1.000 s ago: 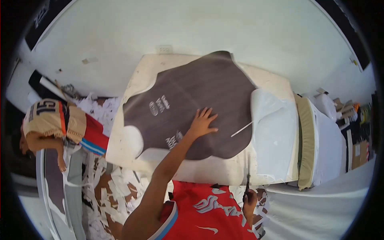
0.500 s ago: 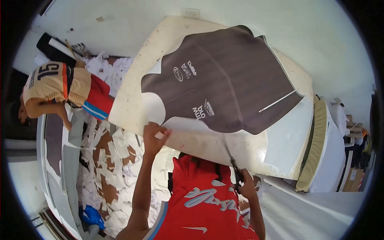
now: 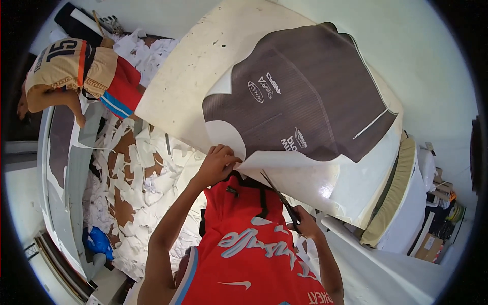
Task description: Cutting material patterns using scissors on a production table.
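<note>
A large dark grey-brown printed sheet (image 3: 295, 96) with white markings and white margins lies on a pale table. My left hand (image 3: 218, 165) is at the table's near edge, fingers closed on the sheet's white margin beside a rounded white part. Along that near side, the white margin (image 3: 290, 157) curls up a little. In my right hand (image 3: 306, 223), near my body and apart from the sheet, is a pair of black-handled scissors (image 3: 279, 195). Its long blades point up and left toward the sheet, and their tips look slightly parted.
The pale table (image 3: 183, 66) has a wall behind it. Many white scraps (image 3: 152, 203) cover the brown floor at left. Another person (image 3: 76, 76) bends over a second table (image 3: 86, 142) there. A tan cushioned roll (image 3: 394, 188) and boxes (image 3: 429, 247) stand at right.
The view has shifted, so the table and sheet sit farther right. My left hand has moved right, closer to the scissors. The scissors now tilt more to the left, their blades plainer to see.
</note>
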Tool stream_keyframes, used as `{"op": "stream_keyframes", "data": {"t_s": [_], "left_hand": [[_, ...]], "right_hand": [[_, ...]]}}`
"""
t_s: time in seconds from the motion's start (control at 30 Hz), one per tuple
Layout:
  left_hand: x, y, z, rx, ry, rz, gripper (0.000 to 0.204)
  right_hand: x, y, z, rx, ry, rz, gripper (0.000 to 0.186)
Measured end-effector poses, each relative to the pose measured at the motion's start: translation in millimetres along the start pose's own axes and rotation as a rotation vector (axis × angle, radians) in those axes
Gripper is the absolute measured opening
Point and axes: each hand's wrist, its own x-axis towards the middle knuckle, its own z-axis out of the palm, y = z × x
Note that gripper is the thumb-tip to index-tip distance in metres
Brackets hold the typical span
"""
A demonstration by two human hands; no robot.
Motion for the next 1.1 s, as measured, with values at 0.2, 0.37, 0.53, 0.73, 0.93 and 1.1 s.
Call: {"op": "stream_keyframes", "data": {"t_s": [0.2, 0.37, 0.53, 0.73, 0.93, 1.1], "left_hand": [[62.5, -38.7, -23.9, 0.399, -0.043, -0.155, 0.091], [108.2, -62.0, -68.6, 0.661, 0.275, -0.198, 0.103], [91.5, -19.5, -42.2, 0.062, 0.000, -0.204, 0.060], [41.3, -11.3, -15.7, 0.312, 0.026, 0.029, 0.032], [49.9, -16.9, 5.8, 0.301, 0.248, -0.191, 0.025], [72.7, -0.5, 29.9, 0.298, 0.223, -0.162, 0.028]], "right_hand": [[3.7, -6.5, -5.9, 0.159, -0.027, -0.014, 0.066], [8.3, -13.1, -18.3, 0.073, 0.005, -0.058, 0.066], [25.4, -8.9, -23.1, 0.099, 0.023, 0.020, 0.063], [57.5, -10.5, -35.5, 0.371, -0.119, 0.004, 0.043], [60.2, -29.5, -55.5, 0.161, -0.154, 0.027, 0.038], [69.5, -40.0, -32.3, 0.196, -0.183, 0.018, 0.028]]}}
